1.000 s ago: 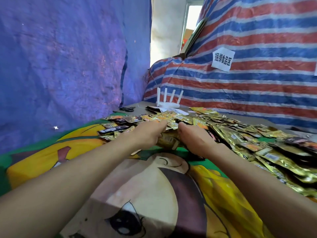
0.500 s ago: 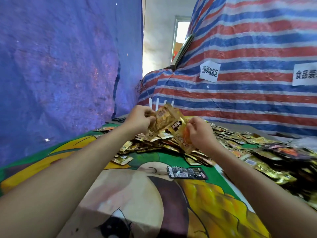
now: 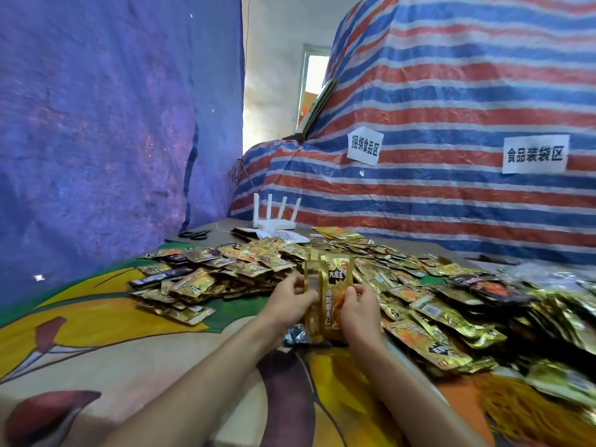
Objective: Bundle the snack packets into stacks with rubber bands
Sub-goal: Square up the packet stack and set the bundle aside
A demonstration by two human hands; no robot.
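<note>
Head view: left hand (image 3: 292, 300) and right hand (image 3: 361, 312) each grip one side of an upright stack of gold snack packets (image 3: 332, 295), fingers curled round its edges, above the middle of the cloth-covered table (image 3: 129, 350). Loose packets (image 3: 419, 295) lie heaped from the table's middle to its right edge; a white router (image 3: 275, 221) and scissors (image 3: 193, 234) sit at the far edge

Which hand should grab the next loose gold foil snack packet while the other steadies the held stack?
Right, probably: both hold the upright gold packet stack, but the right hand borders the heap of loose foil packets; the left hand has bare green cloth beside it.
</note>
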